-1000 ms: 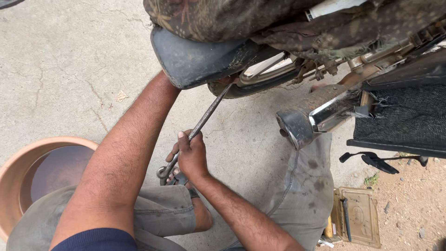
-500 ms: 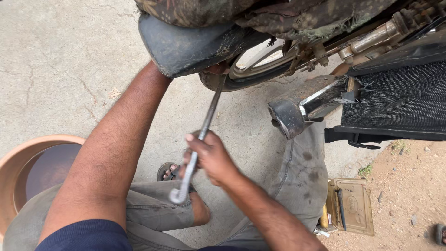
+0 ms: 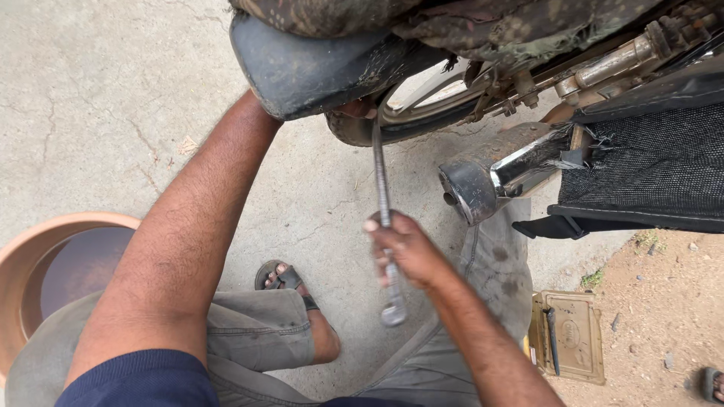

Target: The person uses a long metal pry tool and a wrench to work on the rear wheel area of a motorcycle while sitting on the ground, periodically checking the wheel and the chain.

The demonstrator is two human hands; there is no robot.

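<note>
At far left we see a clay basin (image 3: pixel 45 256) on the concrete (image 3: pixel 113 90), holding dark water. Beside it our left arm reaches up under the mudguard (image 3: pixel 317 68); our left hand (image 3: pixel 354 109) is mostly hidden there, only fingertips showing by the tyre (image 3: pixel 369 130), so we cannot tell its grip. Our sandalled foot (image 3: pixel 283 279) rests below. Next, our right hand (image 3: pixel 403 252) is clenched around the lower part of a long metal lever (image 3: pixel 381 188). Its long axis runs nearly vertical in the picture: the top end points up at the tyre's edge, and the rounded bottom end hangs just past our fist. We judge the work mid-way: the lever is placed, the tyre still sits on the wheel. Rightward come the exhaust (image 3: pixel 483 185) and a tool tray (image 3: pixel 569 335) on the dirt.
</note>
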